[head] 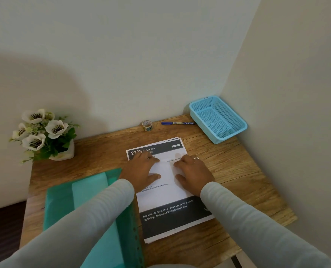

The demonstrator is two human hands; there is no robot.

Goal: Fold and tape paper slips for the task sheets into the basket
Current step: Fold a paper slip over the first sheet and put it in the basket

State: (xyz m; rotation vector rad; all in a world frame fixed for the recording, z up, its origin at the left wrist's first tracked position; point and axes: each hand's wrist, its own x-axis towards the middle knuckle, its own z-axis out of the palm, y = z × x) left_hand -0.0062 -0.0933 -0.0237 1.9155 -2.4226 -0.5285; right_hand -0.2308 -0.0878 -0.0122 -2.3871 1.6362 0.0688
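Left hand [141, 171] and right hand [193, 176], fingers together, press flat on white printed paper stack [160, 200], long axis running away from the person; blue plastic mesh basket [217, 120] nearer right hand.

Wooden desk [228, 167] in pale-walled corner

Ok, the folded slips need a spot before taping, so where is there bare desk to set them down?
Largest bare patch: desk wood right of the task sheets, in front of the basket. A narrower strip runs between the sheets' top edge and the tape roll and pen. Crowded: green folder front left, left hand and right hand on the sheets.
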